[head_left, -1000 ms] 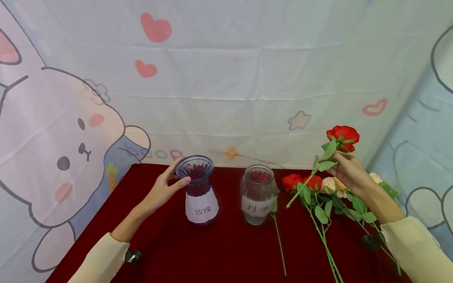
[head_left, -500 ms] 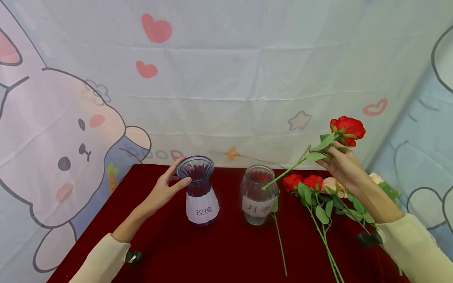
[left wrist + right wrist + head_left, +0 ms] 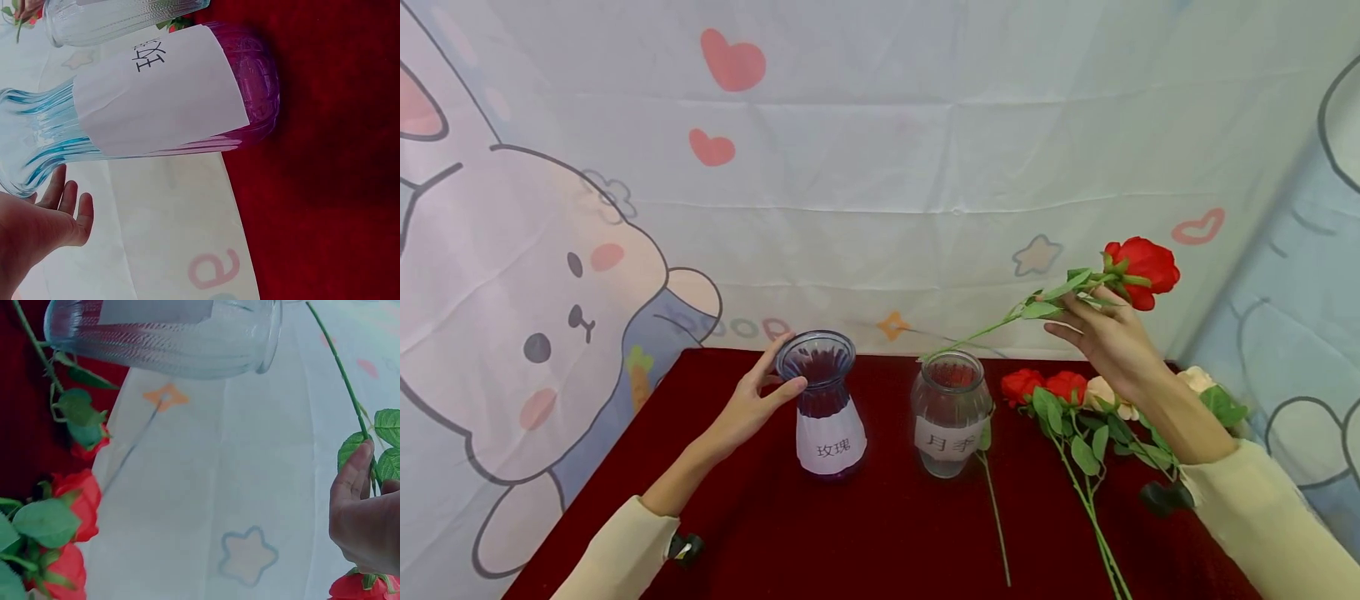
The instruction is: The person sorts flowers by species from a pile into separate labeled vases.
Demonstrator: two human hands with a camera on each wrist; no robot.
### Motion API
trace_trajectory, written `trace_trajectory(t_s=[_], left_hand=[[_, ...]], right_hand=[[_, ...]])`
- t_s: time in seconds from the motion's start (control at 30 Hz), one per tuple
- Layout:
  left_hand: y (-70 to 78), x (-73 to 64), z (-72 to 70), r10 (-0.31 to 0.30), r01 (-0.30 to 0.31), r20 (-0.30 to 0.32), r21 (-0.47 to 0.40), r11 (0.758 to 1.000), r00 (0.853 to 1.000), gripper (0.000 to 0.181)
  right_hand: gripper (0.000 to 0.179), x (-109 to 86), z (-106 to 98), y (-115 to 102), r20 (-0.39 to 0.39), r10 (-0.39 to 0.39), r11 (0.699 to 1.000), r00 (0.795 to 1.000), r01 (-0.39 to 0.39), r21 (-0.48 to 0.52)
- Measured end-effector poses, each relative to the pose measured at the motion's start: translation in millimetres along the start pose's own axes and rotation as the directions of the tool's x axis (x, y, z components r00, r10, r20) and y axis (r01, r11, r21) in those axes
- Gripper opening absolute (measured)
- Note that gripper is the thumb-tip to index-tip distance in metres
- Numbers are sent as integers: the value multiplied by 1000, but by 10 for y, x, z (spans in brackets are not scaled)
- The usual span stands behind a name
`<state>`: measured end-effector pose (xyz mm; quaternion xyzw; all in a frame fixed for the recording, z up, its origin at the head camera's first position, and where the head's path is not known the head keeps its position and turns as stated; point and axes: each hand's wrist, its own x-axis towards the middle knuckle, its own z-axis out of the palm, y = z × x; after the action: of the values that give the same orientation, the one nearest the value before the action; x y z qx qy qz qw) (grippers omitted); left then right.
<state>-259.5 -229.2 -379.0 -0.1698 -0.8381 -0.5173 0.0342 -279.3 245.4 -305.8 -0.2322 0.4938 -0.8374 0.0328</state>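
My left hand (image 3: 758,402) holds a blue-tinted glass vase (image 3: 823,367) by its flared rim, thumb in front and fingers behind. The vase stands upright with a white label and a purple base, seen lying sideways in the left wrist view. My right hand (image 3: 1108,337) pinches a red rose (image 3: 1142,271) by its green stem just below the bloom. Its stem slants down leftward, the cut end appearing over the mouth of a clear glass jar (image 3: 951,400) with a white label. Whether the stem tip is inside or above the mouth, I cannot tell.
Several red and peach roses (image 3: 1066,386) lie on the red cloth (image 3: 895,533) at right, stems toward the front. Another stem (image 3: 996,517) lies beside the jar, its bloom hidden behind it. A printed curtain (image 3: 880,208) hangs behind the table.
My right hand has raised the rose and tilted it, so the stem end swung leftward and up from beside the jar to its mouth. My left hand stays at the vase.
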Motion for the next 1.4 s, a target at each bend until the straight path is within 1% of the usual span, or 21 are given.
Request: trace_trajectory(t_s=[0.2, 0.27, 0.37, 0.5, 0.63, 0.7, 0.83, 0.93, 1.03, 1.13, 1.23, 1.27, 1.4], left_hand=[[-3, -3, 5, 3, -3, 6, -5, 1000, 1000, 72], [-4, -9, 5, 10, -10, 8, -8, 1000, 1000, 72], [-12, -23, 8, 15, -15, 4, -8, 1000, 1000, 72], [-20, -44, 16, 13, -13, -4, -9, 1000, 1000, 71], [-19, -49, 21, 12, -12, -1, -12, 1000, 1000, 71], [-22, -43, 18, 10, -10, 0, -12, 1000, 1000, 71], [-26, -24, 4, 6, -6, 0, -12, 1000, 1000, 72], [-19, -16, -5, 7, -7, 1, -5, 1000, 1000, 72], [-17, -16, -4, 8, -8, 5, 1, 1000, 1000, 73], [-16, -17, 0, 9, -9, 9, 1, 1000, 1000, 73], [-10, -19, 2, 10, -10, 7, -2, 1000, 1000, 73], [-9, -19, 1, 10, -10, 7, -2, 1000, 1000, 73], [-13, -20, -1, 9, -9, 9, -2, 1000, 1000, 72]], right_hand=[[17, 68, 166, 12, 30, -37, 999, 999, 36, 30], [17, 96, 223, 12, 46, -47, 999, 998, 47, 8], [20, 144, 319, 13, 62, -47, 999, 997, 48, -11], [19, 206, 451, 26, 68, -32, 999, 997, 34, -21], [12, 263, 568, 63, 50, -17, 996, 999, 21, -89], [12, 300, 622, 95, 32, -10, 991, 999, 14, -136], [17, 401, 738, 188, -1, 8, 977, 1000, -7, -215], [16, 478, 826, 271, -14, 23, 967, 1000, -26, -255], [15, 525, 915, 350, -24, 41, 947, 999, -47, -319], [15, 547, 1024, 411, -16, 54, 909, 998, -56, -414], [20, 573, 1149, 466, 12, 54, 865, 998, -41, -500], [23, 582, 1187, 485, 22, 54, 854, 998, -35, -519], [27, 622, 1299, 582, 72, 71, 829, 995, -19, -559]])
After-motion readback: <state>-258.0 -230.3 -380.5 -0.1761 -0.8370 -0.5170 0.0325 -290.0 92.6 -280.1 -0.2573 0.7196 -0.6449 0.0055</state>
